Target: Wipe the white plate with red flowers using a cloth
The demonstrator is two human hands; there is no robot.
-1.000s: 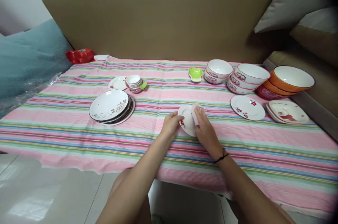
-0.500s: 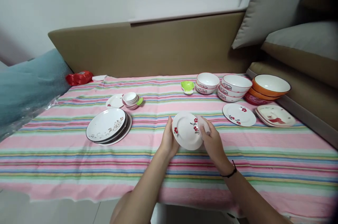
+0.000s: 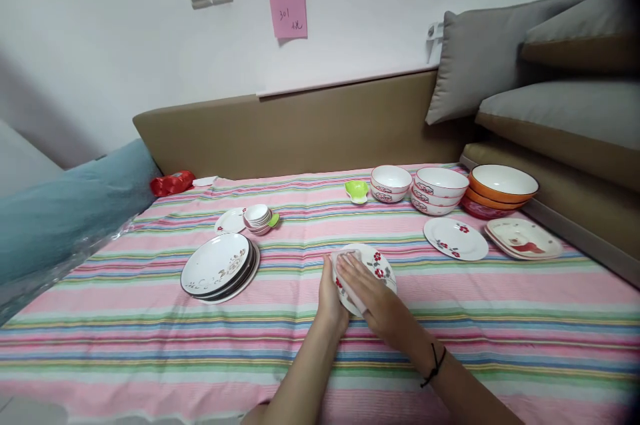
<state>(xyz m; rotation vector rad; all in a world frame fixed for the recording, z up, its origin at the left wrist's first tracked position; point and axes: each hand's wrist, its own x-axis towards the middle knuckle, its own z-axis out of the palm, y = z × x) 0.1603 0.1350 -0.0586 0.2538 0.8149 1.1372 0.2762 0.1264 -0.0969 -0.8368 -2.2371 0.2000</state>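
A small white plate with red flowers (image 3: 369,255) is held up in front of me, tilted toward my view. My left hand (image 3: 332,303) grips it by the left edge, with the thumb at the rim and the other fingers hidden beneath. Over the plate's left part, my right hand (image 3: 374,293) presses a pale folded cloth (image 3: 354,297) against the surface, its fingers stretched along the cloth. Another flowered plate (image 3: 456,239) lies on the striped cover to the right.
On the striped tablecloth (image 3: 165,345) stand stacked dark-rimmed plates (image 3: 215,265), small bowls (image 3: 257,214), a green dish (image 3: 357,191), white bowls (image 3: 440,185), orange bowls (image 3: 504,182) and squarish plates (image 3: 525,238). Cushions (image 3: 560,125) rise at right; a red package (image 3: 173,183) lies back left.
My right hand has moved the cloth from the plate's right edge leftward across its face, fingers now flatter. My view has tilted up, showing more wall.
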